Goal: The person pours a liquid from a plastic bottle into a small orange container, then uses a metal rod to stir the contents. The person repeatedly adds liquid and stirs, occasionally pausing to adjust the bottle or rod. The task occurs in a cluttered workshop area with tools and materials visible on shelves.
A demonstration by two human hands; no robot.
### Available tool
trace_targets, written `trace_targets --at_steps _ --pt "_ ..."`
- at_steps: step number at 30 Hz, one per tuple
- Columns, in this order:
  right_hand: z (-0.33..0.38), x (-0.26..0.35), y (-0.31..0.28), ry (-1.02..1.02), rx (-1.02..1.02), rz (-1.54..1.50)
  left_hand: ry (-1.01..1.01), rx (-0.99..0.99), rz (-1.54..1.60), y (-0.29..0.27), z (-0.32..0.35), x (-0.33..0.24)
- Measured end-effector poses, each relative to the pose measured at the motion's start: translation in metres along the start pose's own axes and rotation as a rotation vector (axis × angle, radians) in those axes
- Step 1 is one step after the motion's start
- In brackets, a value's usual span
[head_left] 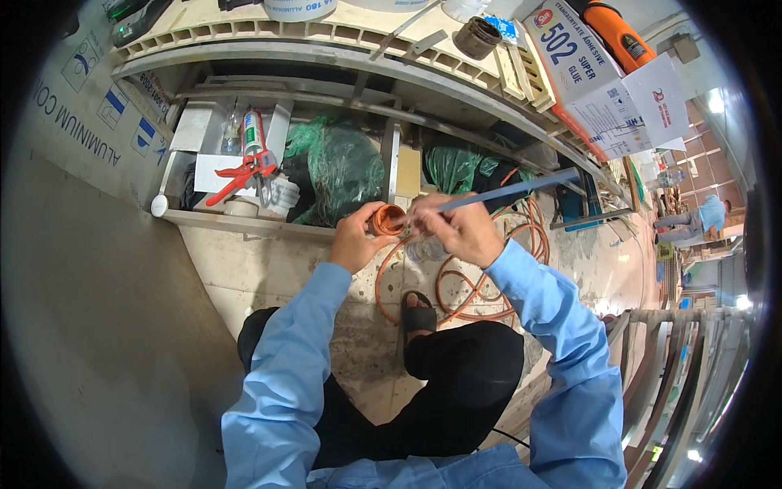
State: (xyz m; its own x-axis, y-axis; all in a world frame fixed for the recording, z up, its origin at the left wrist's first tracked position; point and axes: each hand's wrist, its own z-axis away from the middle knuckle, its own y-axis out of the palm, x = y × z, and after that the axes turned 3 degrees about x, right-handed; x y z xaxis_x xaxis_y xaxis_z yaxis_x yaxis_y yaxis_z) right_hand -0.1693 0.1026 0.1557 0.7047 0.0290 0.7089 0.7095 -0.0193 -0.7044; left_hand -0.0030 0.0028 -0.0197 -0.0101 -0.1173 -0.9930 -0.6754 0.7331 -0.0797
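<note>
My left hand (355, 239) grips a small round orange container (388, 220), its open mouth turned toward my right hand. A long thin blue-grey strip (513, 190) is held in my right hand (458, 229), one end at the container's mouth and the other slanting up to the right. Both hands meet in front of me, above my knees in black trousers. My sleeves are light blue.
A coiled orange hose (464, 281) lies on the concrete floor by my sandalled foot (419, 312). The low shelf holds a red caulking gun (248, 167) and green plastic bags (338, 167). A cardboard box (586, 65) and an orange bottle (621, 37) sit on the workbench above. Another person (700, 218) sits far right.
</note>
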Motion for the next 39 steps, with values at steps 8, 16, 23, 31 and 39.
trace_targets --at_steps 8,16,23,31,39 --pt "0.003 -0.014 0.017 -0.033 -0.039 0.038 -0.088 0.071 0.246 -0.001 0.001 0.009" --pt "0.000 -0.020 0.017 -0.095 -0.209 -0.047 -0.060 0.039 -0.004 -0.009 -0.003 0.012" --pt "0.003 -0.040 0.008 -0.271 -0.134 0.084 -0.087 0.087 0.111 -0.009 -0.004 0.016" --pt "0.023 -0.009 -0.047 0.051 0.138 -0.190 -0.148 0.058 -0.006 -0.003 0.000 -0.006" --pt "0.012 -0.005 -0.015 0.154 -0.008 -0.013 -0.120 0.058 0.001 -0.002 -0.004 -0.008"
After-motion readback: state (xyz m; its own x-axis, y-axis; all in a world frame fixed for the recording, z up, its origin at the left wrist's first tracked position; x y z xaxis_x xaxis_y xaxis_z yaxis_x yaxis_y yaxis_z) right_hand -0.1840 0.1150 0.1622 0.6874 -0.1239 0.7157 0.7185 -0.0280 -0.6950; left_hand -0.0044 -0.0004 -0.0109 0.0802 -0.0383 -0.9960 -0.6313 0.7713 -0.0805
